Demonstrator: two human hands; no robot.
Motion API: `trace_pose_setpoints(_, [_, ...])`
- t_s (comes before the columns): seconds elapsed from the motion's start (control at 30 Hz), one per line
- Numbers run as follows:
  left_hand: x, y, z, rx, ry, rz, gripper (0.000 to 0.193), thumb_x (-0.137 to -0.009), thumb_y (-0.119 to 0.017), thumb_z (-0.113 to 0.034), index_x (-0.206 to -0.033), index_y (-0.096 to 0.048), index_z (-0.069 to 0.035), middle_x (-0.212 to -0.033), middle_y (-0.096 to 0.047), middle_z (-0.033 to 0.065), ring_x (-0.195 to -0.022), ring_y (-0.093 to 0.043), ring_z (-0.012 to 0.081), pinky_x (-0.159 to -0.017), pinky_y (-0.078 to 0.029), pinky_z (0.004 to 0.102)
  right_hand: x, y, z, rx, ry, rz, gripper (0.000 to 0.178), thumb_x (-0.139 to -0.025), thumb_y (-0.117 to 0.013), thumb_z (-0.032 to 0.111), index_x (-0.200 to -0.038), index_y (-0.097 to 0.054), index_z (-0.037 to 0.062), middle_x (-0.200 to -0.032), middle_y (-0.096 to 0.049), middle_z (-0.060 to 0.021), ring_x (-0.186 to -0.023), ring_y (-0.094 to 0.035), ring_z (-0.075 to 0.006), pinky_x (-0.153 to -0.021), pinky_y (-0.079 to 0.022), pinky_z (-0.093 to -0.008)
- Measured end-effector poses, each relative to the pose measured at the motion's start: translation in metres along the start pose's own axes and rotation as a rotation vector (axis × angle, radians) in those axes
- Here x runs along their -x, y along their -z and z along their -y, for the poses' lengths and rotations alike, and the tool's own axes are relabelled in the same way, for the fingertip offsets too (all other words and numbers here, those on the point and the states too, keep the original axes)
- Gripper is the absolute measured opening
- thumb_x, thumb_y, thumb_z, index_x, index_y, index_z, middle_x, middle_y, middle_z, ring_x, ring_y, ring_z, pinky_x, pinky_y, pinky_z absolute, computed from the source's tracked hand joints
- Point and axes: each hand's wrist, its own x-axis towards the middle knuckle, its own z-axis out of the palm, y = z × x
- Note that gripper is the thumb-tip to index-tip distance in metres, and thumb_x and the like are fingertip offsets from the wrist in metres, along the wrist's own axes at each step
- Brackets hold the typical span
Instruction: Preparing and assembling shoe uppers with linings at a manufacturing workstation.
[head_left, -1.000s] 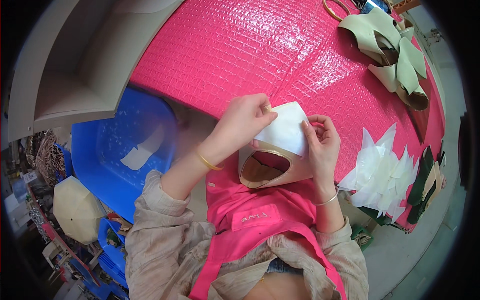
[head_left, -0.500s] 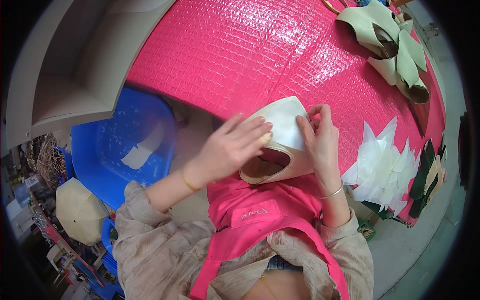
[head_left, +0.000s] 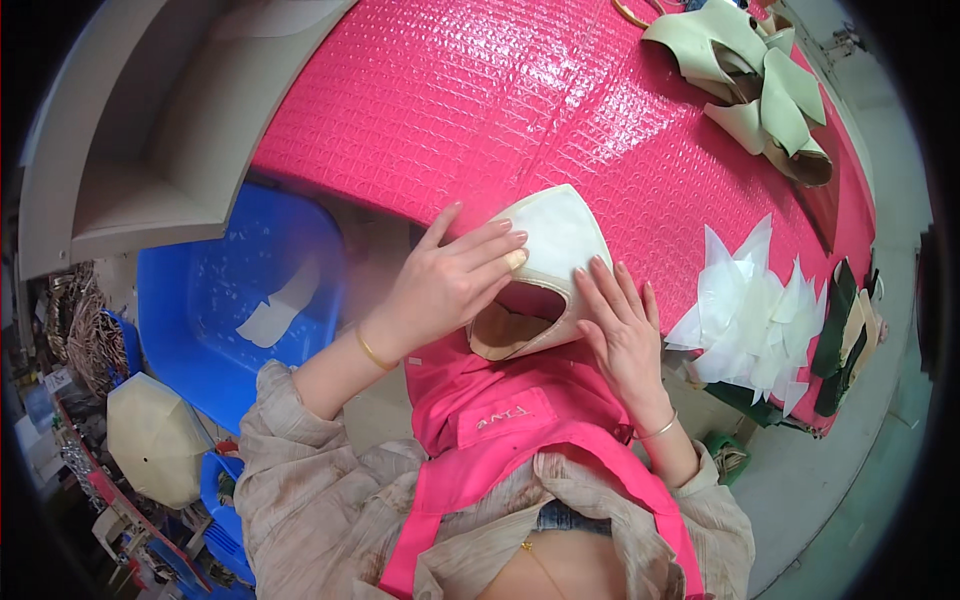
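Note:
A cream shoe upper (head_left: 552, 338) rests at the table's near edge, its pointed toe facing away and its opening towards me. A white lining-like piece (head_left: 560, 235) lies flat over the toe part. The outstretched fingers of my left hand (head_left: 450, 280) rest along the left side of this piece, just above the opening. Something pale yellow covers one fingertip. My right hand (head_left: 625, 335) lies against the right side of the upper, fingers straight and apart, holding nothing.
White pointed sheets (head_left: 750, 315) are piled at the table's right edge, beside dark green and beige pieces (head_left: 848, 345). Several pale green shoe uppers (head_left: 790, 100) lie at the far right. On the left are a blue bin (head_left: 190, 330) holding a white scrap and a grey shelf box (head_left: 170, 190).
My right hand has let go of the white piece's right edge and come down to the upper's side, its fingers opening out. The left hand stays on the left side, its fingers more spread.

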Motion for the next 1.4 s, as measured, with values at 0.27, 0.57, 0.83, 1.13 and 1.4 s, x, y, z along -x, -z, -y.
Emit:
trace_pose_setpoints(0.27, [-0.010,0.020,0.027,0.821,0.250,0.033,0.046,-0.074,-0.061,-0.010,-0.117,-0.049,-0.003,-0.124,-0.047,0.0089,-0.120,-0.038,0.0235,-0.101,-0.025,0.0396,-0.039,0.006,0.002,-0.651,-0.345,-0.178,0.037,-0.066,-0.070,0.013,-0.098,-0.055,0.0020,-0.090,-0.049,-0.0144,-0.085,-0.050,-0.0282,-0.074,-0.040,-0.0345])
trace_pose_setpoints(0.57, [-0.073,0.072,0.015,1.334,0.276,0.251,0.032,-0.077,-0.063,-0.009,-0.105,-0.057,0.005,-0.094,-0.062,0.0073,-0.082,-0.057,0.0115,-0.075,-0.046,0.0231,-0.057,0.131,-0.033,-1.080,-0.203,0.017,0.018,-0.076,-0.060,0.005,-0.092,-0.055,-0.0028,-0.089,-0.057,-0.0045,-0.084,-0.053,-0.0093,-0.072,-0.042,-0.0225])
trace_pose_setpoints(0.83, [-0.110,0.041,0.155,0.005,0.461,-0.904,0.018,-0.082,-0.053,-0.011,-0.095,-0.062,-0.003,-0.088,-0.064,0.0120,-0.080,-0.062,0.0214,-0.070,-0.048,0.0291,-0.266,0.041,-0.130,-0.412,0.020,-0.155,0.038,-0.083,-0.056,0.023,-0.110,-0.051,-0.0035,-0.095,-0.059,-0.0148,-0.088,-0.058,-0.0178,-0.076,-0.044,-0.0266])
trace_pose_setpoints(1.13, [-0.095,0.108,0.252,-0.588,0.539,-0.172,0.020,-0.078,-0.054,-0.015,-0.094,-0.062,-0.007,-0.090,-0.062,0.0118,-0.082,-0.059,0.0296,-0.070,-0.048,0.0386,-0.238,0.100,-0.081,-0.477,0.304,-0.061,0.022,-0.081,-0.055,0.006,-0.102,-0.057,0.0025,-0.089,-0.059,-0.0114,-0.069,-0.059,-0.0157,-0.063,-0.047,-0.0284])
trace_pose_setpoints(1.4, [-0.086,0.095,0.277,-0.327,0.399,-0.681,0.023,-0.078,-0.058,-0.023,-0.094,-0.063,-0.007,-0.080,-0.062,0.0153,-0.071,-0.061,0.0297,-0.064,-0.049,0.0335,-0.209,0.096,-0.107,-0.824,0.086,0.099,0.023,-0.086,-0.052,0.010,-0.105,-0.055,-0.0020,-0.082,-0.060,-0.0078,-0.072,-0.058,-0.0114,-0.066,-0.048,-0.0248])
